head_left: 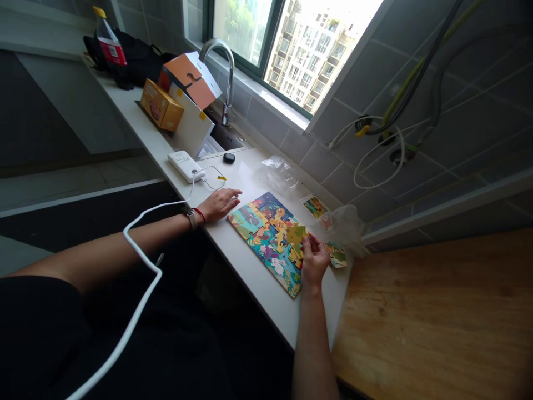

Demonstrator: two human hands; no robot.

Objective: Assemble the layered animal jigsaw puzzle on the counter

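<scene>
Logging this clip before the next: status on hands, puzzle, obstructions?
Right hand pinching yellow-green jigsaw piece over animal jigsaw puzzle. Left hand open beside puzzle, holding nothing visible. Piece and right hand hide part of puzzle.

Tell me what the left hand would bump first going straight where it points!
Probably the crumpled clear plastic wrapper, though the left hand might graze the colourful rectangular puzzle; depth's unclear.

A kitchen, by its sink [234, 141] and faucet [230, 78]
</scene>
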